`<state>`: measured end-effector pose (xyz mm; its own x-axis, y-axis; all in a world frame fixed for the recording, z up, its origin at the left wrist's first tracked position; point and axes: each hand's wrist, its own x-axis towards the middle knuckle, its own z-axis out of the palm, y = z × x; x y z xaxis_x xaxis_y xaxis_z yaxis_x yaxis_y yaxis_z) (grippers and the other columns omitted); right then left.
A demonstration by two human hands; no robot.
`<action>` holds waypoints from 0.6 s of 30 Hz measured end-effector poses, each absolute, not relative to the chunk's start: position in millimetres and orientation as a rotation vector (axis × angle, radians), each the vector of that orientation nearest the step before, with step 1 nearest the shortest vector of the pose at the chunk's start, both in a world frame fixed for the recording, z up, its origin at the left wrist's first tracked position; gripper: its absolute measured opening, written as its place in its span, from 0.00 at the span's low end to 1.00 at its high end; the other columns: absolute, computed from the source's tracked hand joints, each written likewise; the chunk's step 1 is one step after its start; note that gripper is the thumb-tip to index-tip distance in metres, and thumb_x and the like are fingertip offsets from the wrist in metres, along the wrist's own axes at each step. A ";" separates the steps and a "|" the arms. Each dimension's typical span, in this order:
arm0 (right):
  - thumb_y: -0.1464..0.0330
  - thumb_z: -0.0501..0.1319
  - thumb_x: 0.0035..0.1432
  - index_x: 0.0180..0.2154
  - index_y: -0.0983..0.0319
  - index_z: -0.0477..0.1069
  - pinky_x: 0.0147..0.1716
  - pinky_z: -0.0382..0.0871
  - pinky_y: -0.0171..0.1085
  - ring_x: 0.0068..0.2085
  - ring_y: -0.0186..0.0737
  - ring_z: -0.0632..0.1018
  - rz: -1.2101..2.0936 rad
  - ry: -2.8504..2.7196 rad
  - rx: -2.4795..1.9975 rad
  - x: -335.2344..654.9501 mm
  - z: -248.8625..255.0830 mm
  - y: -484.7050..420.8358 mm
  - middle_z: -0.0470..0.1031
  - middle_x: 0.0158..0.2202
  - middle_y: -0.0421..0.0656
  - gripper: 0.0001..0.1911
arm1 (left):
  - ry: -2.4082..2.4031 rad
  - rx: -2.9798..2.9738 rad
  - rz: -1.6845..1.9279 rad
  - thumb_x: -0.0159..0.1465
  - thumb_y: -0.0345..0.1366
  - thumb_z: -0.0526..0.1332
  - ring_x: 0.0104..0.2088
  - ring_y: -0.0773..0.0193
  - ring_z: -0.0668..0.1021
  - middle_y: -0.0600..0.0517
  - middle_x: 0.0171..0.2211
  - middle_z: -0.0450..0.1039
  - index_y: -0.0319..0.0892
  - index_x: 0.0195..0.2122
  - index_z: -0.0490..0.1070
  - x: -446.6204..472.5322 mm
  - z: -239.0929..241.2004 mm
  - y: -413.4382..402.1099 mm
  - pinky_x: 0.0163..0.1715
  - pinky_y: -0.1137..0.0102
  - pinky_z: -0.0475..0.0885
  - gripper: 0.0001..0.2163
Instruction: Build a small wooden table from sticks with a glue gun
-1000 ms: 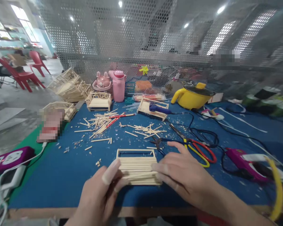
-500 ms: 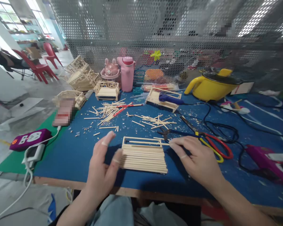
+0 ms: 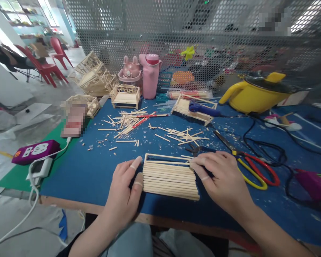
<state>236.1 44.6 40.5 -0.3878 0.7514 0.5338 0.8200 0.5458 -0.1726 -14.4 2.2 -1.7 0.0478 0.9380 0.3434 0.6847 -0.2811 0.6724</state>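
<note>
A flat panel of wooden sticks [image 3: 169,176] lies on the blue table [image 3: 91,171] near its front edge. My left hand [image 3: 124,191] presses its fingertips against the panel's left edge, fingers stretched out. My right hand [image 3: 222,178] rests at the panel's right end, with its fingertips pinched on the end of a thin stick at the panel's upper side. Both hands lie flat on the table surface.
Loose sticks [image 3: 128,123] are scattered behind the panel. Scissors with red and yellow handles [image 3: 246,164] and black cables lie to the right, a purple glue gun [image 3: 314,182] at far right. Stick models, a pink jug [image 3: 149,76] and a yellow pot [image 3: 259,96] stand at the back by the mesh wall.
The view has shifted closer. My left hand moved right to touch the panel's left edge. My right hand stayed at the right end, pushing a thin stick in against the panel.
</note>
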 end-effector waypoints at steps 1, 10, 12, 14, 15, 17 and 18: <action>0.67 0.53 0.63 0.31 0.60 0.73 0.46 0.56 0.46 0.35 0.41 0.77 -0.162 -2.224 -1.266 235.7 40.5 44.8 0.78 0.31 0.41 0.12 | 1.633 2.030 1.065 0.65 0.30 0.51 0.52 0.57 0.69 0.45 0.51 0.69 0.42 0.58 0.62 -14.0 -1.3 2.5 0.52 0.57 0.66 0.20; 0.69 0.56 0.60 0.28 0.60 0.73 0.43 0.56 0.44 0.33 0.39 0.75 -0.105 -2.238 -1.284 231.3 38.8 44.0 0.77 0.29 0.40 0.10 | 1.697 2.205 0.914 0.60 0.26 0.51 0.48 0.54 0.68 0.45 0.48 0.68 0.42 0.58 0.64 -13.2 2.8 4.3 0.50 0.55 0.65 0.24; 0.70 0.56 0.59 0.30 0.60 0.74 0.42 0.56 0.44 0.33 0.40 0.74 -0.118 -2.243 -1.285 232.9 37.0 42.7 0.77 0.30 0.41 0.09 | 1.705 2.245 0.900 0.59 0.26 0.51 0.48 0.54 0.68 0.45 0.49 0.68 0.42 0.58 0.64 -13.6 3.8 4.4 0.50 0.55 0.65 0.24; 0.71 0.56 0.58 0.33 0.60 0.76 0.41 0.57 0.45 0.32 0.40 0.74 -0.150 -2.254 -1.280 236.3 36.2 39.9 0.77 0.30 0.42 0.10 | 1.713 2.275 0.883 0.60 0.26 0.51 0.48 0.54 0.68 0.45 0.49 0.68 0.42 0.58 0.65 -14.1 4.6 4.7 0.50 0.55 0.65 0.24; 0.72 0.55 0.58 0.35 0.61 0.76 0.41 0.57 0.45 0.33 0.41 0.74 -0.163 -2.256 -1.276 238.5 36.5 37.6 0.77 0.31 0.43 0.11 | 1.719 2.286 0.872 0.60 0.26 0.51 0.48 0.54 0.68 0.45 0.49 0.68 0.43 0.58 0.65 -14.5 4.8 4.9 0.50 0.55 0.65 0.23; 0.73 0.53 0.58 0.41 0.63 0.75 0.40 0.59 0.45 0.34 0.42 0.73 -0.163 -2.239 -1.284 243.5 37.7 31.0 0.76 0.32 0.45 0.14 | 1.721 2.307 0.856 0.60 0.27 0.51 0.48 0.54 0.68 0.45 0.49 0.67 0.42 0.58 0.65 -15.3 5.1 5.6 0.50 0.55 0.64 0.23; 0.74 0.52 0.59 0.45 0.65 0.74 0.40 0.61 0.45 0.34 0.43 0.73 -0.146 -2.210 -1.302 245.8 38.2 26.8 0.75 0.32 0.46 0.15 | 1.717 2.318 0.849 0.61 0.27 0.51 0.48 0.53 0.67 0.44 0.49 0.67 0.42 0.58 0.65 -15.7 5.1 6.1 0.50 0.55 0.64 0.23</action>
<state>245.8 26.8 38.2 -0.3678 0.7714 0.5192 0.8330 0.5215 -0.1847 -15.7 6.1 5.1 0.1924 0.9143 0.3565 0.8383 -0.3420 0.4246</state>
